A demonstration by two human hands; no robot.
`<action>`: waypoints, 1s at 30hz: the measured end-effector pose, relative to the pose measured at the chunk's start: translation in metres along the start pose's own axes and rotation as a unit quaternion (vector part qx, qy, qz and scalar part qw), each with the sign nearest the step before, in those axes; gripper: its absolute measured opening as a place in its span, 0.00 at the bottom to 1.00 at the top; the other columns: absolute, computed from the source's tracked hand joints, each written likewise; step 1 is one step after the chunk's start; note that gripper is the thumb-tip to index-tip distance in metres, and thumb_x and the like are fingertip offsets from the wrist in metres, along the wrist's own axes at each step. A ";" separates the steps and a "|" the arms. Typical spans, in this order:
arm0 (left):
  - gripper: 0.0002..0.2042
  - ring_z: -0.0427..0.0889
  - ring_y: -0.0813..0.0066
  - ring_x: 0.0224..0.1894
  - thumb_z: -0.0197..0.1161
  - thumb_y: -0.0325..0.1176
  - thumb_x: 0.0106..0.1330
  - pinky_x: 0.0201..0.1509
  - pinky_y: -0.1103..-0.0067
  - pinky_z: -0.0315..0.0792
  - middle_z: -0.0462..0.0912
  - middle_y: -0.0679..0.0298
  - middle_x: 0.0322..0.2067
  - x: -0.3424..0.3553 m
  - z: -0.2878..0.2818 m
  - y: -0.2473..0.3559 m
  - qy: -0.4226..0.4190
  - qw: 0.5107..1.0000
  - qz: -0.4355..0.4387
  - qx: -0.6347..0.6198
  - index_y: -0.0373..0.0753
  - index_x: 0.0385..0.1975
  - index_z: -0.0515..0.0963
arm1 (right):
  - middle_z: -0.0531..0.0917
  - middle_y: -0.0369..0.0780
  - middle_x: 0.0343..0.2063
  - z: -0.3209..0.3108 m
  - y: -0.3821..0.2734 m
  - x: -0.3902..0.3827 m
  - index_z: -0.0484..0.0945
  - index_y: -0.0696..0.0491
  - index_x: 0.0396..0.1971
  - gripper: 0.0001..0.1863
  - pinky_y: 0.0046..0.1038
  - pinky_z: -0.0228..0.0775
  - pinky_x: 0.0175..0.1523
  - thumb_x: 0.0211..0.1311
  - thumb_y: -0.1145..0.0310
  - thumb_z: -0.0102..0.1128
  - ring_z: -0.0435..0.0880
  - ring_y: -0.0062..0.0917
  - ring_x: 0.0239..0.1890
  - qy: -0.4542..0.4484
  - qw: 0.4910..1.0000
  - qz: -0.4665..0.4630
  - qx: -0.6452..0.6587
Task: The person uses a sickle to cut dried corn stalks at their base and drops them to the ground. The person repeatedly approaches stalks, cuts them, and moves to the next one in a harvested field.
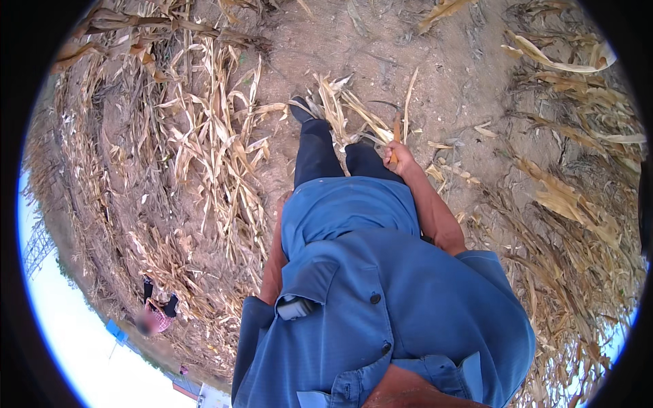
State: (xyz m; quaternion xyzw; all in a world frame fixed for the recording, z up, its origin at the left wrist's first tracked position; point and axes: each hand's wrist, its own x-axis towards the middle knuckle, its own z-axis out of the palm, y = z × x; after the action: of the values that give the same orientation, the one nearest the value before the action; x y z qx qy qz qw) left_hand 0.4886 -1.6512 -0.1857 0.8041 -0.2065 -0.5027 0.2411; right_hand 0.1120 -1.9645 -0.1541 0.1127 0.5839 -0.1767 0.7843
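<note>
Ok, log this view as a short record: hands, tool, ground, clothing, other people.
Right hand: closed around the sickle's wooden handle
Left hand: out of sight; only the left forearm shows
Tool: sickle, dark curved blade pointing left
Ground: bare soil strewn with dry corn stalks
Clothing: blue button-up shirt, dark trousers
Other people: person in a checked top, lower left, in the distance

The sickle (396,128) is projecting forward from the right hand (401,159), over soil (452,78). Stalks (221,136) are lying left of the legs (316,155); a second bank of stalks (577,212) is running along the right; another person (160,318) is occupying the far left.
</note>
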 end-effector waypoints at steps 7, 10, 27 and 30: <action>0.19 0.84 0.68 0.39 0.62 0.40 0.66 0.44 0.76 0.77 0.86 0.54 0.36 0.057 -0.037 0.021 -0.013 1.000 -0.010 0.015 0.28 0.46 0.80 | 0.68 0.34 0.13 0.049 -0.003 0.031 0.67 0.51 0.23 0.08 0.24 0.61 0.15 0.63 0.72 0.51 0.63 0.19 0.12 0.084 0.991 -0.030 -0.103; 0.20 0.85 0.68 0.38 0.61 0.39 0.65 0.40 0.76 0.77 0.85 0.55 0.35 0.072 -0.072 0.085 -0.063 0.992 -0.021 0.103 0.26 0.47 0.79 | 0.68 0.35 0.13 0.066 0.009 0.053 0.68 0.53 0.24 0.08 0.25 0.61 0.15 0.63 0.71 0.52 0.64 0.20 0.12 0.147 0.974 -0.048 -0.168; 0.53 0.66 0.45 0.67 0.74 0.59 0.52 0.70 0.60 0.63 0.64 0.37 0.64 0.255 -0.333 0.542 0.216 0.932 0.291 0.019 0.28 0.69 0.56 | 0.71 0.33 0.18 0.400 0.010 0.108 0.71 0.52 0.27 0.06 0.23 0.65 0.18 0.63 0.71 0.57 0.69 0.17 0.15 0.000 0.983 -0.072 -0.171; 0.50 0.70 0.51 0.60 0.75 0.61 0.48 0.67 0.62 0.64 0.68 0.42 0.59 0.282 -0.340 0.591 0.284 0.912 0.296 0.015 0.27 0.62 0.65 | 0.72 0.32 0.18 0.444 0.020 0.123 0.71 0.52 0.28 0.07 0.23 0.66 0.18 0.65 0.70 0.58 0.70 0.17 0.15 -0.041 0.985 -0.072 -0.152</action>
State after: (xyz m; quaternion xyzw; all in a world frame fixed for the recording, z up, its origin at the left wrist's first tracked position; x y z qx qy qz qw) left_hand 0.8605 -2.2237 0.0945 0.8186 -0.3652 -0.1551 0.4153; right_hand 0.5407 -2.1340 -0.1421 -0.0572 0.5778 -0.1461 0.8009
